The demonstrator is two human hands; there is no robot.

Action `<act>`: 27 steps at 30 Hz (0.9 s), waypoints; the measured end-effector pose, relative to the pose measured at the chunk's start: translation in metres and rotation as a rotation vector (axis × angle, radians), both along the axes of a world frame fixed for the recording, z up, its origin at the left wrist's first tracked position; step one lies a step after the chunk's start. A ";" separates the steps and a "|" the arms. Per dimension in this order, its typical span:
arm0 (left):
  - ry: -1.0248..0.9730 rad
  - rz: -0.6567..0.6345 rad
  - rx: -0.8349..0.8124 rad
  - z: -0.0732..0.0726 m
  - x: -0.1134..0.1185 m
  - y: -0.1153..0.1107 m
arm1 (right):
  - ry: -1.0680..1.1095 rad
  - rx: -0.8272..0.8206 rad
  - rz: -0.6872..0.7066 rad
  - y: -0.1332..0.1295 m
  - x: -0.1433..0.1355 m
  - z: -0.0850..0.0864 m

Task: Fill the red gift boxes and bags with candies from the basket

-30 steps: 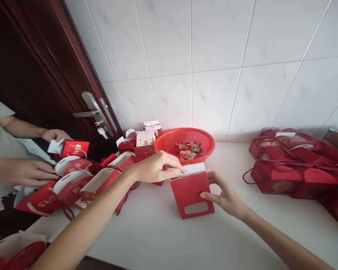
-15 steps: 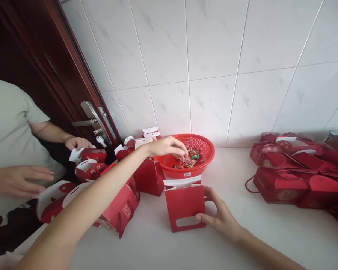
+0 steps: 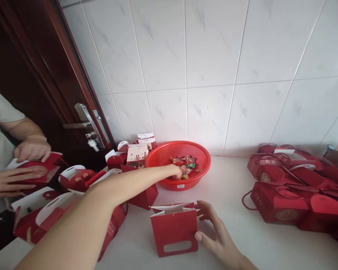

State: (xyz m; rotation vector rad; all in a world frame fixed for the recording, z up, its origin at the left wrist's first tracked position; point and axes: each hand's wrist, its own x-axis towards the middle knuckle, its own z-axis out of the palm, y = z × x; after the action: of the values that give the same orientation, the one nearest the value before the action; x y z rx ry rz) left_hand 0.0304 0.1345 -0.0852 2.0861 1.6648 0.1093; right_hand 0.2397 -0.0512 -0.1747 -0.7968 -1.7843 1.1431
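Observation:
My left hand (image 3: 177, 171) reaches down into a red plastic basket (image 3: 154, 157) and touches the small wrapped candies (image 3: 187, 165) inside. Its fingertips are hidden among them. On the white table in front of me stands a red paper gift box (image 3: 174, 228), upright, its top open and an oval window low on its front. My right hand (image 3: 216, 236) holds this box by its right side, thumb at the front edge and fingers round the back edge.
Open red boxes (image 3: 76, 178) crowd the left, partly behind my left forearm. A co-worker's hands (image 3: 33, 150) hold another red box at far left. Several closed boxes with cord handles (image 3: 278, 204) stand at right. A tiled wall (image 3: 211, 112) rises behind.
My left hand has gone from hovering over the candies down into them. The co-worker's hands have come together on a box farther left. The view has shifted slightly.

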 end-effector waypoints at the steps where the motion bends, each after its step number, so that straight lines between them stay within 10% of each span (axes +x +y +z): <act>1: 0.055 0.021 -0.042 -0.002 0.000 0.002 | 0.001 -0.010 0.004 0.000 0.000 0.000; 7: 0.146 0.039 -0.166 0.006 0.005 0.014 | 0.003 -0.021 0.026 0.000 -0.002 0.000; 16: -0.238 0.071 -0.066 0.046 0.024 0.027 | -0.007 -0.057 0.065 -0.001 0.001 0.003; 27: -0.519 0.118 0.053 0.061 0.008 -0.007 | 0.099 -0.132 0.072 0.000 0.007 0.011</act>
State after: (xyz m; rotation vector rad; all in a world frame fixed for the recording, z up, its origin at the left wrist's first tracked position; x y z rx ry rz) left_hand 0.0380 0.1273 -0.0242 1.7884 1.4651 0.6780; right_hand 0.2466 -0.0510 -0.1640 -0.7438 -1.6806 1.3369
